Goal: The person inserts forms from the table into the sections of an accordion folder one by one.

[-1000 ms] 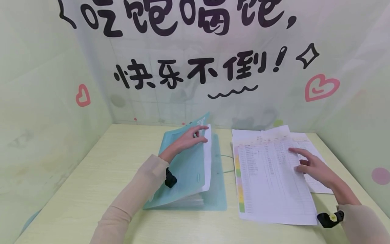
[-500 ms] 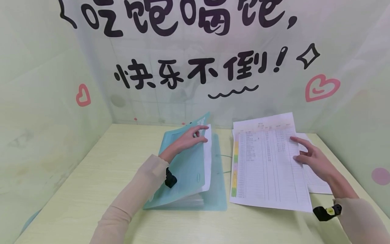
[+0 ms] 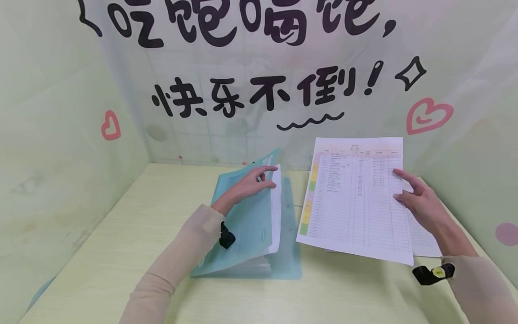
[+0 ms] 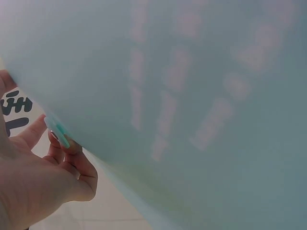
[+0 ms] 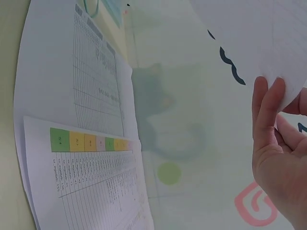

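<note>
my left hand [image 3: 251,185] pinched the folder [image 3: 243,225], right hand [image 3: 425,204] a sheet [image 3: 356,216]; only the right-wrist view showed colour-banded papers [image 5: 96,172] below.

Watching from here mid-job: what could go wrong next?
The sheet is pinched only at its right edge by the right grip, so its far side could sag or crease.

The folder cover leans half open at the left grip; if that slips, it might drop shut.

The papers below overlap with uneven edges; a brush from above could shift them.
</note>
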The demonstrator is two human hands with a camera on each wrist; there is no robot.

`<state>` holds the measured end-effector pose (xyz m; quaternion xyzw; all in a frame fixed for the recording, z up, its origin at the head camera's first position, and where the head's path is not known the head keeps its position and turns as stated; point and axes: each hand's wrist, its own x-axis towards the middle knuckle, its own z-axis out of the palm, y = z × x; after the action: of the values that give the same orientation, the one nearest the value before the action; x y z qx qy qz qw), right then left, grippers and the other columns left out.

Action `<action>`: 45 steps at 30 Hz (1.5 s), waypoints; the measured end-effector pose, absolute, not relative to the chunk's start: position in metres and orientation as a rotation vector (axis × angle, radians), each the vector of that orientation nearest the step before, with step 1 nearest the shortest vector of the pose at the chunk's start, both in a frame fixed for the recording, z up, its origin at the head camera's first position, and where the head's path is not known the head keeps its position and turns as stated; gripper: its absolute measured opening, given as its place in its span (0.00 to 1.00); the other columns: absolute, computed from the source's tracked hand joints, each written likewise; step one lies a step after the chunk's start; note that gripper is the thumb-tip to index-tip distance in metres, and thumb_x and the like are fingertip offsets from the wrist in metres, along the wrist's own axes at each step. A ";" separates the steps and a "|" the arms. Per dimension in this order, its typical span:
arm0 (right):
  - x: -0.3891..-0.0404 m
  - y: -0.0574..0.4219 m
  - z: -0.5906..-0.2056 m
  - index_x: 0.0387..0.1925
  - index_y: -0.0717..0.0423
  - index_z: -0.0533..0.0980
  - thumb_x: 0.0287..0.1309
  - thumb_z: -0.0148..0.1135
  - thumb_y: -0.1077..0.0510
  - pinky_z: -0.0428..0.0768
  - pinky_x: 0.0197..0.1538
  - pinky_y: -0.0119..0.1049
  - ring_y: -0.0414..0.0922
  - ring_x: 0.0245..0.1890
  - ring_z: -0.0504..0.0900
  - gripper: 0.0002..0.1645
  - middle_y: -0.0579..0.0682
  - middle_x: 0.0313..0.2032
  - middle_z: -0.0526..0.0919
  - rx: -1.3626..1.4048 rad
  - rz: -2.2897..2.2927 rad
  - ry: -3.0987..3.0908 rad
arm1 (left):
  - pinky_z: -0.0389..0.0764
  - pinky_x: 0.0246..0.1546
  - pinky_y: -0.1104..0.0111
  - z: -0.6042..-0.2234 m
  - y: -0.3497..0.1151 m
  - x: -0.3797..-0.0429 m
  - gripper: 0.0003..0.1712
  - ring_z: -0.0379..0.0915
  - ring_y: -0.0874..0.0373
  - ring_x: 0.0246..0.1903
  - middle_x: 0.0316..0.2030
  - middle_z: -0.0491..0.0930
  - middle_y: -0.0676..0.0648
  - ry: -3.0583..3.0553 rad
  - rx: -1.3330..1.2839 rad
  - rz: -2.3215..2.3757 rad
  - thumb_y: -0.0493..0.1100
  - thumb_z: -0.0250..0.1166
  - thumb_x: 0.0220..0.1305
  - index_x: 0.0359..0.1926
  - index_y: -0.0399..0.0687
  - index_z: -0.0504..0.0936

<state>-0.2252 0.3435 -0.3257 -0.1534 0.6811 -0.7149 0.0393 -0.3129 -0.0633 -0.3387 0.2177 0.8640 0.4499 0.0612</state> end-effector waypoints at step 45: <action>-0.245 0.269 -0.375 0.66 0.58 0.48 0.55 0.47 0.71 0.74 0.37 0.32 0.40 0.40 0.73 0.37 0.60 0.58 0.53 -0.212 -2.061 2.175 | 0.62 0.27 0.68 -0.338 -0.062 -0.313 0.28 0.60 0.53 0.31 0.31 0.64 0.45 2.614 0.646 1.351 0.45 0.59 0.56 0.60 0.52 0.66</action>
<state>-0.2454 0.2687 -0.3754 -0.0703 0.7224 -0.6844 0.0688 -0.3133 -0.0621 -0.3385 0.2141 0.8658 0.4476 0.0646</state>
